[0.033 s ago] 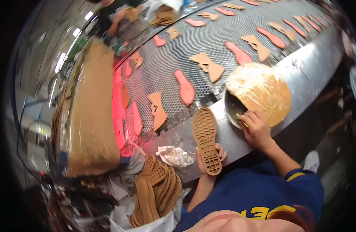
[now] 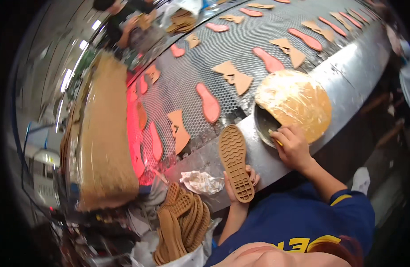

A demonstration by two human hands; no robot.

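Note:
My left hand point(image 2: 251, 176) is closed round the heel end of a tan shoe sole point(image 2: 233, 153). Its ridged tread faces up, with wavy grooves at the toe and a grid at the heel. In my right hand point(image 2: 294, 147) a thin yellow-handled tool point(image 2: 276, 138) is pinched at the opening of a round dark pot point(image 2: 263, 126); the tool's lower end is hidden. A yellowish, smeared round lid point(image 2: 303, 104) covers most of the pot. Beside my left arm, a stack of tan soles point(image 2: 180, 222) stands in a white bag point(image 2: 169, 261).
Pink insoles point(image 2: 208, 102) and tan bow-shaped pieces point(image 2: 232, 78) lie on a mesh conveyor point(image 2: 187, 82) behind a metal ledge point(image 2: 347, 71). Crumpled white paper point(image 2: 200, 182) sits on the ledge. Cardboard point(image 2: 105, 133) stands at left; another person point(image 2: 125, 26) handles a tan piece at the back.
The view has shifted slightly, so most things sit a little further left in the picture and more of the other person shows. Both my hands keep their holds.

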